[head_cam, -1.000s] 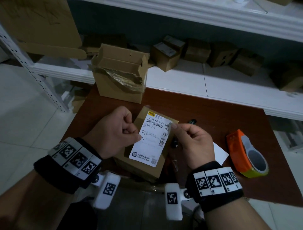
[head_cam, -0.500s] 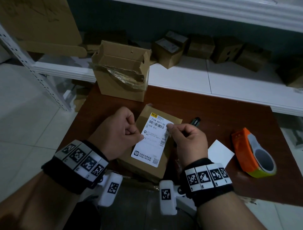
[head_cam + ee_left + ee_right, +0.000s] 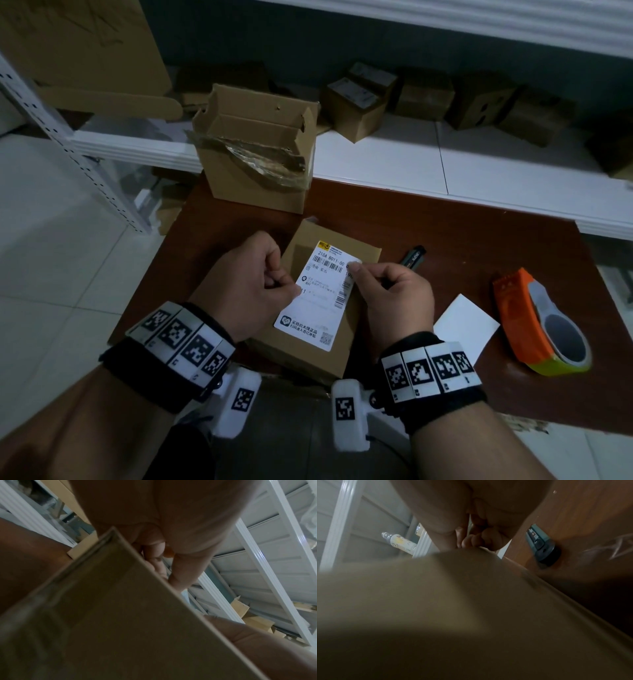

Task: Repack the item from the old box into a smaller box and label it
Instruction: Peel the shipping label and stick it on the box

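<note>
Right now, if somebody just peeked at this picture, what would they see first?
First, the white shipping label in the middle, pinched at its edges by the left hand and the right hand over the small box on the brown table. Next, the bright orange tape dispenser at the right edge. Behind the hands stands the old box, open, with crumpled tape hanging off it.

Black wristbands (image 3: 168, 373) with 4 white coded tags, white wrist cameras (image 3: 349, 414)
</note>
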Demonstrator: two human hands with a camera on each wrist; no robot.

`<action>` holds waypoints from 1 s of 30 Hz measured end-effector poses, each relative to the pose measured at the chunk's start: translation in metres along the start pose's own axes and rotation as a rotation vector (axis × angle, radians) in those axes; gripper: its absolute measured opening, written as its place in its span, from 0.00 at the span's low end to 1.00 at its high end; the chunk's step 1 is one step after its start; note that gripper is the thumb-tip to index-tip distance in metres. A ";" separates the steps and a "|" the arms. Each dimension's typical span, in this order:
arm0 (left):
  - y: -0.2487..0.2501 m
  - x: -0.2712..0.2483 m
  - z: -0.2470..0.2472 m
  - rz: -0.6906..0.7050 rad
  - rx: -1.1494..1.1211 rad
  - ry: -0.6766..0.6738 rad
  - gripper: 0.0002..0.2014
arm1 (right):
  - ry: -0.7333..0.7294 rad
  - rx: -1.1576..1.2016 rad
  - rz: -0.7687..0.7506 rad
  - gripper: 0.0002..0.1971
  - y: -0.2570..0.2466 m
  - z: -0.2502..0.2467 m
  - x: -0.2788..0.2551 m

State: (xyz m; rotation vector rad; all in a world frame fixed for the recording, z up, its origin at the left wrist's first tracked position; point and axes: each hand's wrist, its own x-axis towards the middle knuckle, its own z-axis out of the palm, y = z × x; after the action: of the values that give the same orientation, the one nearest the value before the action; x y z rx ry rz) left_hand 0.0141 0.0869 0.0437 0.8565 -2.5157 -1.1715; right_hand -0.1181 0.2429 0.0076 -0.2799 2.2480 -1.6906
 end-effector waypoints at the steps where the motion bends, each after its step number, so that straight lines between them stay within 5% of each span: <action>1: -0.001 0.000 0.000 0.009 -0.002 0.000 0.22 | 0.002 -0.009 0.000 0.10 0.001 0.000 0.000; 15: 0.000 -0.001 -0.006 0.007 0.086 0.026 0.24 | 0.021 -0.074 -0.032 0.09 0.009 0.006 0.005; 21: -0.003 0.000 -0.005 0.062 0.043 -0.075 0.18 | 0.019 -0.113 -0.077 0.06 0.006 0.003 0.003; 25: -0.008 0.001 -0.003 0.064 0.048 -0.112 0.16 | 0.022 -0.028 0.001 0.21 0.005 0.003 0.001; 30: -0.010 0.003 0.000 0.067 0.052 -0.130 0.20 | -0.023 -0.040 -0.072 0.25 0.003 -0.002 -0.004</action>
State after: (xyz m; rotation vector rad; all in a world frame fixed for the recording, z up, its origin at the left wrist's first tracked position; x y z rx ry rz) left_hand 0.0159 0.0795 0.0362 0.7242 -2.6678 -1.1808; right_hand -0.1154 0.2467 0.0060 -0.3917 2.2833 -1.6703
